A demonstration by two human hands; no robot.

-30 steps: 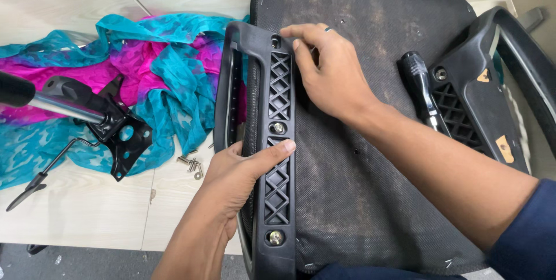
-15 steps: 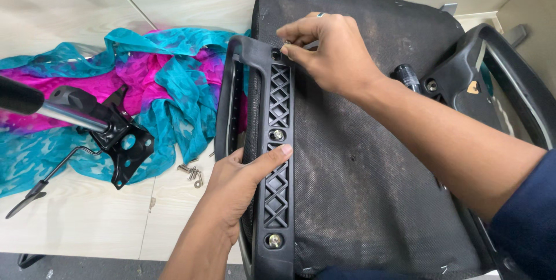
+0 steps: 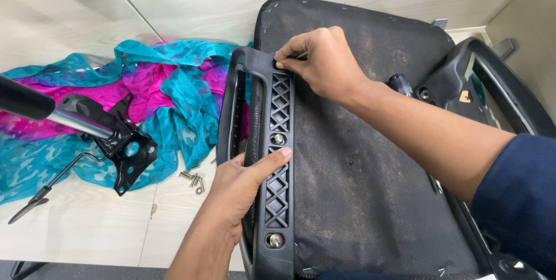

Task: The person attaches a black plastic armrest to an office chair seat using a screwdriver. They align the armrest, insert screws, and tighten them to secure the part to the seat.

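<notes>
Two bare hands at work on an upturned black fabric-covered chair seat lying on a pale wood-grain floor. Along the seat's left edge, a black plastic armrest bracket with a lattice of diamond-shaped openings, long axis running from the near edge of the seat to the far one, three silver bolt heads spaced along it. Right hand at the far end of that bracket, fingers pinched together on something small and thin at the topmost hole, too small to identify. Left hand at the bracket's middle, just beside the central bolt, fingers wrapped around the outer side and thumb laid flat across the lattice face, clamped on the bracket. Right hand nearer to the far mounting point; left hand nearer to the middle and near bolts.

Against the seat's right edge, a second black plastic armrest, with a black-handled tool lying beside it. On the floor off the seat's left edge, a crumpled turquoise and magenta cloth, a black metal chair mechanism plate on a chrome gas cylinder resting over it, and a few loose silver bolts between cloth and left wrist.
</notes>
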